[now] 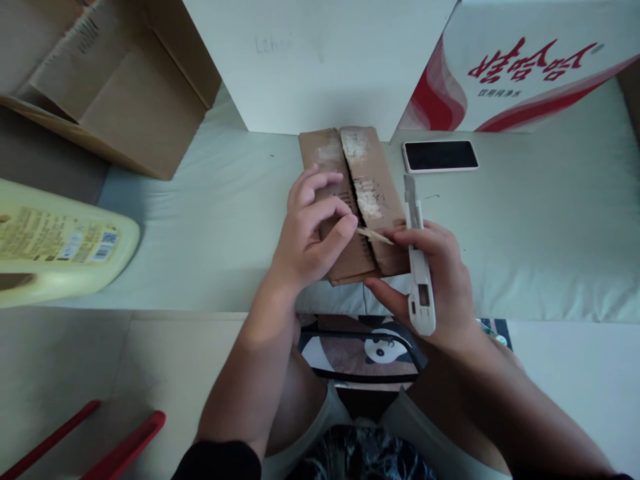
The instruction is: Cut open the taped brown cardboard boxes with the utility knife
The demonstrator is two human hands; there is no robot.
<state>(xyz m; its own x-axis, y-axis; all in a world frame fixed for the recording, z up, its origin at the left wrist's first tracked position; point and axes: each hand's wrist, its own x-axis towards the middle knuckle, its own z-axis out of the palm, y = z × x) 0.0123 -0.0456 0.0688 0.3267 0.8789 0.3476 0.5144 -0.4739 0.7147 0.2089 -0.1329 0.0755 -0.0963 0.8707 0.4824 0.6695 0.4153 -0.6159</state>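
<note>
A flat brown cardboard piece (373, 193) with a dark slit along it and whitish torn patches lies on the pale green surface. Over it, my left hand (315, 230) pinches a thin light strip (374, 235) between thumb and index finger. My right hand (440, 280) holds a white utility knife (421, 287), its blade end pointing away from me. The fingertips of that hand touch the cardboard's right edge, and its thumb is at the near edge.
A black-screened phone (440, 156) lies right of the cardboard. Behind stand a white box (320, 73) and a red-and-white box (520, 100). At the left are an open carton (145, 100) and a yellow bottle (65, 243). Red bars (127, 443) show at lower left.
</note>
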